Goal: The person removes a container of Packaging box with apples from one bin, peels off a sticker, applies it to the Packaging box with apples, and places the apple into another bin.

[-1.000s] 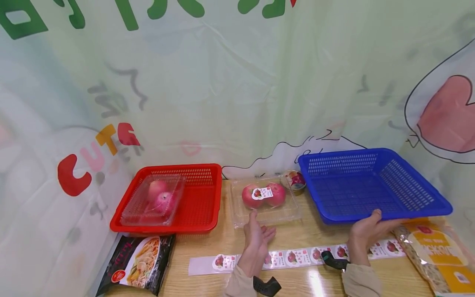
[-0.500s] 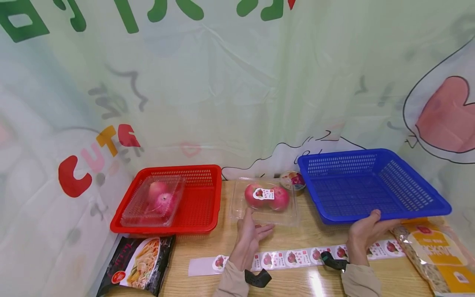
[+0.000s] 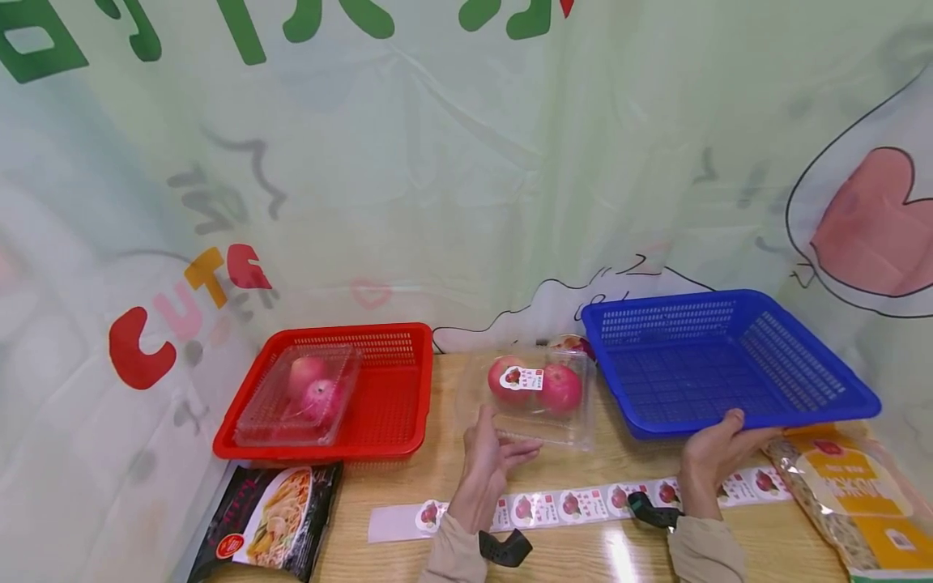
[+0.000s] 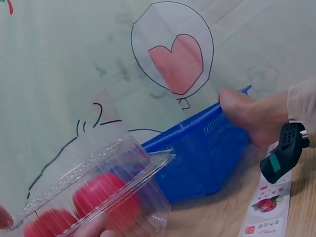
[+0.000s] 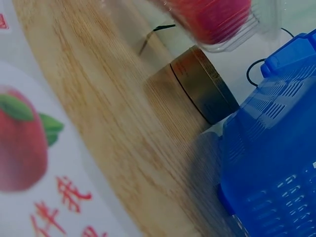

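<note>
In the head view my left hand (image 3: 487,461) holds a clear plastic fruit box (image 3: 539,429) by its near left part, thumb on top. Two red apples (image 3: 560,389) lie inside, beneath a printed apple sticker (image 3: 521,378). From the left wrist the box (image 4: 140,148) appears tilted and raised, with fingertips at its side. My right hand (image 3: 717,461) grips the near rim of a blue plastic basket (image 3: 729,364), thumb over the edge; its other fingers go partly out of sight under the rim. The basket's near side (image 4: 202,158) is tipped up off the table.
A red basket (image 3: 389,405) on the left holds another clear box (image 3: 291,429) with apples. A round can (image 3: 576,344) stands behind the held box. A sticker strip (image 3: 539,510) crosses the table between a black noodle packet (image 3: 270,522) and a yellow-orange bag (image 3: 853,502).
The fruit box has been lifted and has shifted a little right, now covering more of the can. My left hand moved slightly left and forward. The right hand and blue basket barely moved.
</note>
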The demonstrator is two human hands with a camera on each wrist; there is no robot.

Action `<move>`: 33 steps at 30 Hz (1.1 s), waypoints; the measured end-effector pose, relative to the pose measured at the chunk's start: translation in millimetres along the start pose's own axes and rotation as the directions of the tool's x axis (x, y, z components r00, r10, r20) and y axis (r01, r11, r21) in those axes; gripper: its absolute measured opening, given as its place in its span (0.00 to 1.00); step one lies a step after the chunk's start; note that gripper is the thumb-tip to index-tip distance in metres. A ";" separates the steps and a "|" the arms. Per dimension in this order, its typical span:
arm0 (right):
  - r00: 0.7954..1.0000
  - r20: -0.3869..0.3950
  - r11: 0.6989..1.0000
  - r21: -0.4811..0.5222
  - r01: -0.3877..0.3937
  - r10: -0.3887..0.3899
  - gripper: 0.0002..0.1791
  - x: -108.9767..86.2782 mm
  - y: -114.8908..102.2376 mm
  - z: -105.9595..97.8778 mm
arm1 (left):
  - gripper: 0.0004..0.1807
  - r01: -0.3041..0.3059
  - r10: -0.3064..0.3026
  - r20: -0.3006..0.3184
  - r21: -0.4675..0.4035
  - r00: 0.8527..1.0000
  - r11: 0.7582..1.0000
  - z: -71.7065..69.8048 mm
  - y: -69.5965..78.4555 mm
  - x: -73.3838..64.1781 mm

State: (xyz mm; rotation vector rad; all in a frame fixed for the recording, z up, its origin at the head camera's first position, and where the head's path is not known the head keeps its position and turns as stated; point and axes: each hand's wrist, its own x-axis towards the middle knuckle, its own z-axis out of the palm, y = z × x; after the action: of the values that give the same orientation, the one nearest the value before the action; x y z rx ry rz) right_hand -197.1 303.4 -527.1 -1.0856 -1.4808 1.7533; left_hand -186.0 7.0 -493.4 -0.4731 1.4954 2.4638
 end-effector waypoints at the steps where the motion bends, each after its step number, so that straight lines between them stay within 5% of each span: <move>1: 1.000 -0.001 1.000 0.001 0.005 -0.005 0.43 -0.1 0.0 -0.2 | 0.27 -0.019 0.019 0.009 0.007 1.000 1.000 0.7 1.2 -1.3; 6: 1.000 -0.010 1.000 0.007 0.018 -0.017 0.42 -0.6 -0.2 -1.2 | 0.28 -0.109 0.106 0.051 0.059 0.993 0.992 4.4 11.7 -7.6; 14: 0.999 -0.027 0.999 0.010 0.036 -0.036 0.42 1.1 2.6 -2.4 | 0.22 -0.155 0.146 0.084 0.113 0.986 0.981 18.4 35.3 -18.2; 20: 0.997 -0.027 0.997 0.014 0.072 -0.072 0.43 3.7 6.1 -2.6 | 0.20 -0.196 0.174 0.135 0.171 0.975 0.965 46.7 57.1 -24.0; 24: 0.995 -0.036 0.995 0.026 0.091 -0.090 0.42 2.8 7.1 -1.2 | 0.28 -0.216 0.188 0.163 0.172 0.968 0.961 70.9 68.1 -22.8; 28: 0.992 -0.047 0.992 0.034 0.120 -0.118 0.42 1.0 8.1 1.0 | 0.42 -0.207 0.175 0.164 0.206 0.971 0.956 95.3 75.4 -18.5; 33: 0.986 -0.054 0.986 0.048 0.159 -0.156 0.42 0.9 9.8 1.5 | 0.37 -0.150 0.110 0.157 0.271 0.982 0.951 122.1 76.3 -10.0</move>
State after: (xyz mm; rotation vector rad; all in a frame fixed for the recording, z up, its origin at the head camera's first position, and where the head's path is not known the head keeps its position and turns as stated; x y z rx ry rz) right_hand -198.2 301.4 -536.8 -0.9517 -1.4416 1.6345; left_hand -222.6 80.4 -374.7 -0.1490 1.8307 2.2667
